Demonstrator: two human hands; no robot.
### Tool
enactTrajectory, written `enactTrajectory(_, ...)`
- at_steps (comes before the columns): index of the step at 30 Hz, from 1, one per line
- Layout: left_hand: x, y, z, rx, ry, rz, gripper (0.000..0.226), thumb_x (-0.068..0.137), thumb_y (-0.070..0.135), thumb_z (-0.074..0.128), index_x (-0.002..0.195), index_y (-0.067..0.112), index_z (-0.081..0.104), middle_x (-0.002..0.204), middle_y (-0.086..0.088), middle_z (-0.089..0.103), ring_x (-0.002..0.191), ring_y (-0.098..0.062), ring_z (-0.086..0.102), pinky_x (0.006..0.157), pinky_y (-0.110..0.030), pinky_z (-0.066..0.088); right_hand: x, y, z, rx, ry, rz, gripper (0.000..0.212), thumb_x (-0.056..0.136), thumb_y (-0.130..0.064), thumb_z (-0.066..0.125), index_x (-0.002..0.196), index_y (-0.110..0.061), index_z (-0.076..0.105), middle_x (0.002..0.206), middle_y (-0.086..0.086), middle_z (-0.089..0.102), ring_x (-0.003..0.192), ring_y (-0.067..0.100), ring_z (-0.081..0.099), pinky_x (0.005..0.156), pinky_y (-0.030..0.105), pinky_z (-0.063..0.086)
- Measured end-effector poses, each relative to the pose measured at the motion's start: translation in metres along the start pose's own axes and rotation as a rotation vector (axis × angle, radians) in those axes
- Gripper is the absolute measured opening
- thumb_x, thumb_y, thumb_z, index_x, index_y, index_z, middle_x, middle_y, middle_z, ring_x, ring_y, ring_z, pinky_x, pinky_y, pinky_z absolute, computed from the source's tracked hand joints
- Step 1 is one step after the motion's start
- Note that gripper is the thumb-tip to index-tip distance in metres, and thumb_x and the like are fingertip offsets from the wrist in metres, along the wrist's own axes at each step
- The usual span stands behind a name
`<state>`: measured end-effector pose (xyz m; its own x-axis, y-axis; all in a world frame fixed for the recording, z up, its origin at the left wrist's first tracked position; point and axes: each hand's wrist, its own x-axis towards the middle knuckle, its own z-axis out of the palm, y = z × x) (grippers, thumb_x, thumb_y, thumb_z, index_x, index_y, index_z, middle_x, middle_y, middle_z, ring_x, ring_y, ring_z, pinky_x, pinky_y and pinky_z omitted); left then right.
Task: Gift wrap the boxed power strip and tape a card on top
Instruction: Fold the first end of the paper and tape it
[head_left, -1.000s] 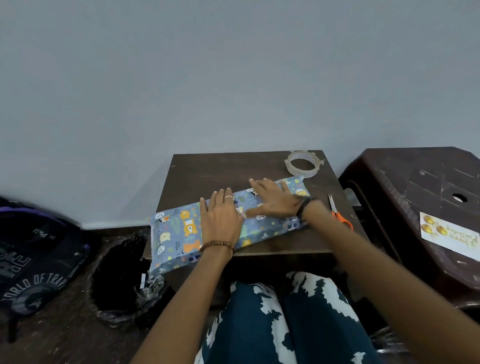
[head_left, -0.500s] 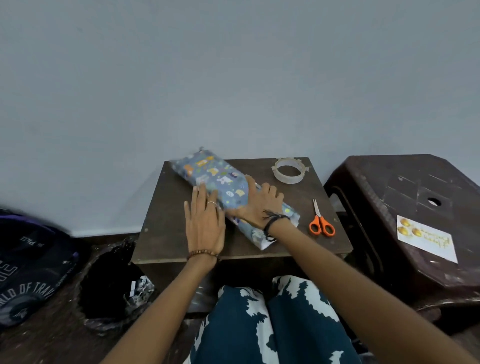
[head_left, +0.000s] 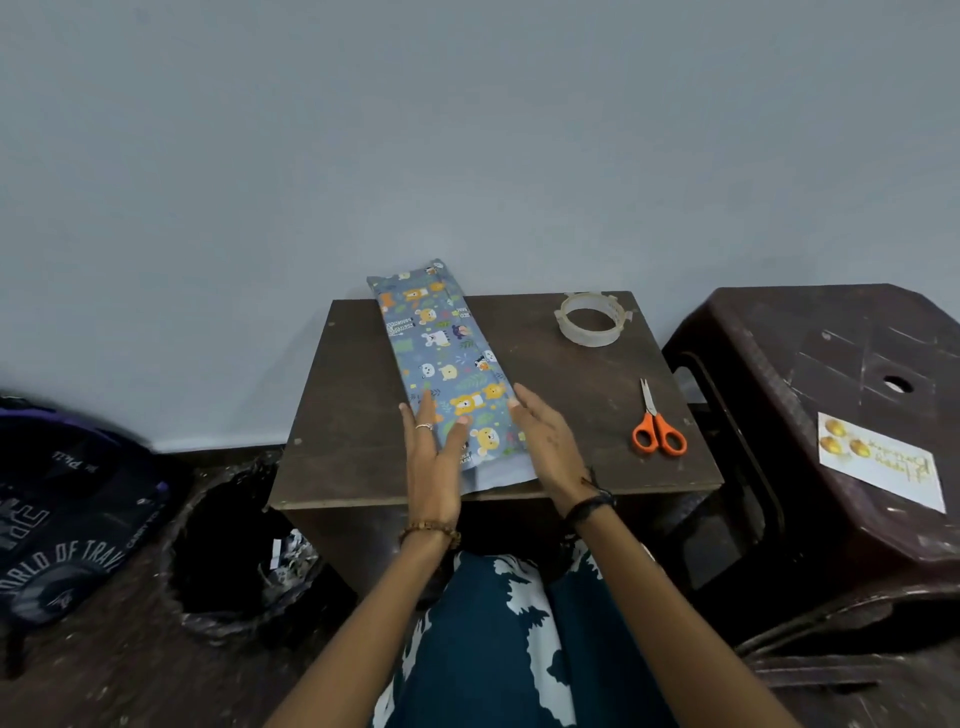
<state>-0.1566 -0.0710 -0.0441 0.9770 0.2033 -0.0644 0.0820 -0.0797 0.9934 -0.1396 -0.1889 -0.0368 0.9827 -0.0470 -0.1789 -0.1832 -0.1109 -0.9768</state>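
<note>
The wrapped box (head_left: 441, 364) lies lengthwise from the tabletop (head_left: 343, 405) near edge past its far edge. Left hand (head_left: 434, 457) and right hand (head_left: 545, 441) flank its near end, fingers straight; bare wood left, tape roll (head_left: 592, 318) and scissors (head_left: 657, 428) right

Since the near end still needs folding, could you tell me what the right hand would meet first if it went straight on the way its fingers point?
Probably the wrapped box: the right hand points forward-left, fingertips at its right edge, though contact is unclear.
</note>
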Motion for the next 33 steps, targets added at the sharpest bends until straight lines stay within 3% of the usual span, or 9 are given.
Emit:
enactTrajectory(2,-0.004,0.000,-0.010,-0.008,-0.034,0.032,0.064,0.090,0.024,0.058,0.146,0.026,0.027,0.156,0.009,-0.002,0.137,0.007,0.007,0.116,-0.029,0.020,-0.006,0.005,-0.009,0.215,0.041,-0.001,0.040,0.098,-0.009,0.043,0.137,-0.006,0.043,0.136,0.005,0.049,0.126,0.016,0.047,0.103,0.025,0.042)
enactTrajectory(6,-0.026,-0.013,-0.036,0.308,0.019,0.221,0.077,0.076,0.018,0.075,0.140,0.024,0.034,0.145,0.010,0.017,0.128,0.007,0.022,0.099,0.000,0.018,-0.021,0.022,-0.027,0.131,0.040,-0.115,0.065,0.078,0.023,0.036,0.135,-0.006,0.043,0.136,0.009,0.048,0.127,0.016,0.045,0.093,0.010,0.041)
enactTrajectory(8,-0.035,-0.023,-0.040,0.419,0.033,0.276,0.076,0.073,0.016,0.077,0.138,0.019,0.037,0.131,0.011,0.026,0.118,0.003,0.034,0.092,0.005,0.022,-0.025,0.028,-0.024,0.018,0.004,-0.166,0.069,0.074,0.021,0.040,0.137,-0.010,0.041,0.138,0.008,0.047,0.128,0.015,0.044,0.094,0.007,0.039)
enactTrajectory(11,-0.039,-0.026,-0.035,0.491,0.090,0.277,0.060,0.078,0.017,0.072,0.131,0.015,0.044,0.119,0.009,0.037,0.107,-0.005,0.048,0.085,-0.009,0.037,-0.024,0.034,-0.013,-0.235,0.013,-0.311,0.066,0.074,-0.002,0.059,0.136,-0.013,0.040,0.129,0.000,0.042,0.114,0.005,0.047,0.087,0.001,0.037)
enactTrajectory(15,-0.035,-0.022,-0.027,0.528,0.194,0.295,0.034,0.086,0.012,0.063,0.116,0.009,0.049,0.113,-0.003,0.047,0.099,-0.019,0.055,0.080,-0.031,0.048,-0.024,0.037,-0.006,-0.405,0.202,-0.401,0.044,0.082,-0.016,0.068,0.122,-0.018,0.051,0.110,-0.008,0.042,0.090,-0.004,0.047,0.067,0.009,0.039)
enactTrajectory(20,-0.034,-0.021,-0.024,0.528,0.233,0.277,0.030,0.086,0.001,0.056,0.115,0.005,0.049,0.111,-0.006,0.047,0.086,-0.012,0.047,0.073,-0.022,0.038,-0.018,0.041,-0.013,-0.381,0.245,-0.524,0.022,0.091,-0.010,0.057,0.112,-0.013,0.060,0.100,0.001,0.059,0.086,0.008,0.057,0.075,0.010,0.043)
enactTrajectory(23,-0.038,-0.028,-0.029,0.495,0.172,0.292,0.039,0.084,-0.002,0.053,0.122,0.008,0.049,0.115,-0.003,0.046,0.092,-0.015,0.054,0.080,-0.024,0.043,-0.018,0.042,-0.019,-0.405,0.193,-0.533,0.037,0.083,0.008,0.053,0.116,-0.007,0.060,0.104,0.006,0.062,0.090,0.008,0.058,0.081,0.001,0.039)
enactTrajectory(27,-0.039,-0.036,-0.048,0.481,0.021,0.336,0.061,0.075,-0.020,0.041,0.128,0.010,0.047,0.120,0.003,0.044,0.106,-0.012,0.053,0.093,-0.017,0.039,-0.019,0.038,-0.029,-0.261,0.063,-0.453,0.061,0.064,0.006,0.033,0.117,-0.007,0.061,0.109,0.009,0.062,0.099,0.016,0.062,0.089,0.021,0.049)
enactTrajectory(33,-0.014,-0.026,-0.070,0.585,-0.001,0.533,0.030,0.081,-0.010,0.059,0.107,0.005,0.063,0.125,0.001,0.050,0.105,0.007,0.045,0.089,0.005,0.030,-0.010,0.040,-0.033,-0.316,0.088,-0.543,0.040,0.081,0.013,0.045,0.110,-0.009,0.063,0.108,0.007,0.065,0.097,0.012,0.064,0.082,0.016,0.050)
